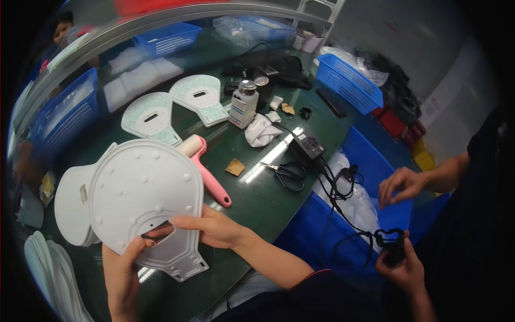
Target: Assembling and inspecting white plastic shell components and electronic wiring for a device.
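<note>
Both my hands hold a white, rounded plastic panel (145,182) with small raised bumps, a slot and a narrower end toward me. My left hand (122,268) grips its lower left side, thumb by the slot. My right hand (219,228) grips the right side, thumb on the face; a finger shows through the slot. Behind it on the left lie similar white panels (72,201), partly hidden. Beyond it is a lint roller (206,177) with a pink handle. Two panels with pale green patterned faces (147,110) lie farther off.
A white bottle (244,104), crumpled cloth (262,131), black scissors (287,174) and a black power box (308,145) with cables are on the green table (236,198). Blue baskets (348,80) stand around. At right, a co-worker's hand (402,276) holds a black cabled part.
</note>
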The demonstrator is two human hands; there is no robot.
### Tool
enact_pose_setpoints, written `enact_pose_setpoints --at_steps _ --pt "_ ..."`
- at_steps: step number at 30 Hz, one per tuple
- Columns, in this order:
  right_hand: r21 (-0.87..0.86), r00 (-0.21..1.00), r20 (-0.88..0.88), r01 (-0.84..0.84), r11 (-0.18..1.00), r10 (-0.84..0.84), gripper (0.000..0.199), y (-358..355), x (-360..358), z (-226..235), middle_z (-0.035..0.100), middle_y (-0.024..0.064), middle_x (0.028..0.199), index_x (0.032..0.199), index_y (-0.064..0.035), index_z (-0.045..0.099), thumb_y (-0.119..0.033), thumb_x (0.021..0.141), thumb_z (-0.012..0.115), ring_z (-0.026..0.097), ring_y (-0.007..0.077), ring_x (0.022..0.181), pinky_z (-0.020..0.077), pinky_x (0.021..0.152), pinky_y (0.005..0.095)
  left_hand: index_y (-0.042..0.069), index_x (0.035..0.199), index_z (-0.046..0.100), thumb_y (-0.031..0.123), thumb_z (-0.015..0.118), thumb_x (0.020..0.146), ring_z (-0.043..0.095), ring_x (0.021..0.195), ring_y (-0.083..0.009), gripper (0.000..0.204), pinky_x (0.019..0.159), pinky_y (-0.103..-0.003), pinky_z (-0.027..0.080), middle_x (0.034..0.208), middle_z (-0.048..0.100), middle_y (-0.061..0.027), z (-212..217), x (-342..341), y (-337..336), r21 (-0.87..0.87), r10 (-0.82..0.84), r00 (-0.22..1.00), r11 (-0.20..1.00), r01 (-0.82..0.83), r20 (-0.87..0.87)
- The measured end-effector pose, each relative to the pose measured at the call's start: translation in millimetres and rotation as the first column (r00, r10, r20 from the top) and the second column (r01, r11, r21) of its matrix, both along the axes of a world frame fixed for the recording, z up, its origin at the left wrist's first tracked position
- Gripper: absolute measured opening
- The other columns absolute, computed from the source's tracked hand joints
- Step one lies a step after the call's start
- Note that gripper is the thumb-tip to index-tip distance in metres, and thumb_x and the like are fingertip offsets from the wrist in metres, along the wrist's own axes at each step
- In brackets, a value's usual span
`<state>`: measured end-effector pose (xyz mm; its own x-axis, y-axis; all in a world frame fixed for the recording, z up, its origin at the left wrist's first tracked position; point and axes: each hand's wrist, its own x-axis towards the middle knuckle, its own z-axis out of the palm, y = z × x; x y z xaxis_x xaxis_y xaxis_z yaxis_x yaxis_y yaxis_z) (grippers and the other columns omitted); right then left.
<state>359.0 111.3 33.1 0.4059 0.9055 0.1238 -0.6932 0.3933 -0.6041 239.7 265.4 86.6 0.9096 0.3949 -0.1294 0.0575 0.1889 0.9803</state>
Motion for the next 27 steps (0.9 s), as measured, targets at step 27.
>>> enact_pose_setpoints --at_steps 27 --pt "0.040 0.999 0.052 0.011 0.999 -0.013 0.042 0.5 3.7 -1.9 0.050 0.0090 0.117 0.124 -0.0023 0.038 -0.017 0.087 0.052 0.051 0.0181 0.106 0.0424 0.089 0.0315 -0.002 0.112 0.044 0.007 0.061 0.076 0.053 0.085 -0.0124 0.041 0.080 -0.026 0.040 0.093 0.056 -0.0059 -3.9 0.3 -1.8 0.040 0.022 0.999 0.999 -0.021 -0.026"
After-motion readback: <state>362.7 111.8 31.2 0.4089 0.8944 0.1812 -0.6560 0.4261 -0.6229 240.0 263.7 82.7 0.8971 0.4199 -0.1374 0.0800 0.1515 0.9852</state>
